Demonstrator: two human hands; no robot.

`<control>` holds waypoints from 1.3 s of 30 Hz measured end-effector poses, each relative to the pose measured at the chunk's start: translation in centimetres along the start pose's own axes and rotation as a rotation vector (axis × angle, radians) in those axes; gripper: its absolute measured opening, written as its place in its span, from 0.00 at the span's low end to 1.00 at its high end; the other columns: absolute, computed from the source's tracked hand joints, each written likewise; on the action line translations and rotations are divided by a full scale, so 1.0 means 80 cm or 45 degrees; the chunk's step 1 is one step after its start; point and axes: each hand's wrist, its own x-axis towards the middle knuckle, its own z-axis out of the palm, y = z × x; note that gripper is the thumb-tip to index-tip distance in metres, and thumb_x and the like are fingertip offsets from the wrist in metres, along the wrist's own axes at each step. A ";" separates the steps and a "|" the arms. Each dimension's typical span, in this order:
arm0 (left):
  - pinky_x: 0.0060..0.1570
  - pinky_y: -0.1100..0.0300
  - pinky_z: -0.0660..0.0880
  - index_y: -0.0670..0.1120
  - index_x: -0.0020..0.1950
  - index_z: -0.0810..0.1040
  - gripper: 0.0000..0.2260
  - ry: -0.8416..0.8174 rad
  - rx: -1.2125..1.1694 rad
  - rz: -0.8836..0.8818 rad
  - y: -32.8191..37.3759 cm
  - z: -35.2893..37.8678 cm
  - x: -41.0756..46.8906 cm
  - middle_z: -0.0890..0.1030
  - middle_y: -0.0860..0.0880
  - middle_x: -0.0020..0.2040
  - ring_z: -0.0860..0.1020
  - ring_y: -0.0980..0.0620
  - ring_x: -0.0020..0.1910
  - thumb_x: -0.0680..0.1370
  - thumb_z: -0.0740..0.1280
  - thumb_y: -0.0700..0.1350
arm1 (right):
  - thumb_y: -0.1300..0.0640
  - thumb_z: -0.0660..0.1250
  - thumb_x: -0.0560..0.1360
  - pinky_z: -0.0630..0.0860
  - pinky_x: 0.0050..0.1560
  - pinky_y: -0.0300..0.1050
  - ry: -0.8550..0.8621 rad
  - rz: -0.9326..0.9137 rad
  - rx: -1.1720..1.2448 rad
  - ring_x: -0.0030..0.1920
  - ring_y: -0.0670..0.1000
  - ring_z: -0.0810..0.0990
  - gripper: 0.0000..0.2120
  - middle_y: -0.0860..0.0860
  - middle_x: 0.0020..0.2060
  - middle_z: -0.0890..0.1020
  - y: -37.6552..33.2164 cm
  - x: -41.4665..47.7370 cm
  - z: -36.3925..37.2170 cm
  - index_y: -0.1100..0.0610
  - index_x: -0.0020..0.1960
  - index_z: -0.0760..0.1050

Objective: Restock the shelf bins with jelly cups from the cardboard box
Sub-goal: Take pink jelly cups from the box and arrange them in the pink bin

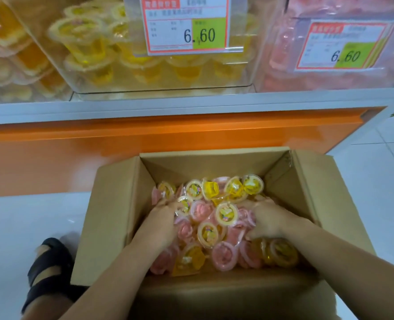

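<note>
1. Left hand (161, 225) is dug fingers-first into the jelly cups (226, 214) at 9 o'clock of the pile. Can't tell if it's actually closed on any.
2. Cups all sit loose in the cardboard box (112, 215), yellow and pink jumbled. Easy to grab both colours and dump pink ones in the yellow bin (94, 72) at 11 o'clock, or yellow ones in the pink bin (283, 65) at 1 o'clock.
3. Right hand (267, 220), 3 o'clock of the pile, fingers buried, grip unclear too. A sloppy two-hand scoop probably sheds slick cups onto the floor (29, 222) mid-lift.
</note>
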 end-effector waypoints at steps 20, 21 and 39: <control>0.68 0.53 0.62 0.54 0.75 0.58 0.29 -0.245 0.151 -0.260 0.032 -0.009 -0.040 0.50 0.44 0.75 0.58 0.40 0.72 0.77 0.66 0.45 | 0.47 0.78 0.63 0.72 0.58 0.42 -0.106 0.020 0.359 0.60 0.51 0.73 0.42 0.51 0.60 0.74 -0.023 -0.022 -0.010 0.48 0.72 0.62; 0.68 0.53 0.61 0.54 0.75 0.57 0.30 -0.248 0.155 -0.274 0.031 -0.008 -0.041 0.49 0.45 0.75 0.57 0.40 0.71 0.77 0.66 0.45 | 0.47 0.78 0.63 0.72 0.58 0.44 -0.092 0.000 0.273 0.60 0.52 0.73 0.41 0.50 0.57 0.74 -0.028 -0.023 -0.009 0.48 0.71 0.62; 0.68 0.52 0.63 0.49 0.65 0.73 0.17 -0.174 0.738 -0.033 0.011 0.009 -0.019 0.65 0.46 0.69 0.65 0.45 0.69 0.76 0.64 0.40 | 0.51 0.70 0.72 0.61 0.66 0.52 -0.132 -0.137 -0.255 0.69 0.59 0.61 0.28 0.54 0.69 0.60 -0.053 -0.036 -0.016 0.41 0.70 0.66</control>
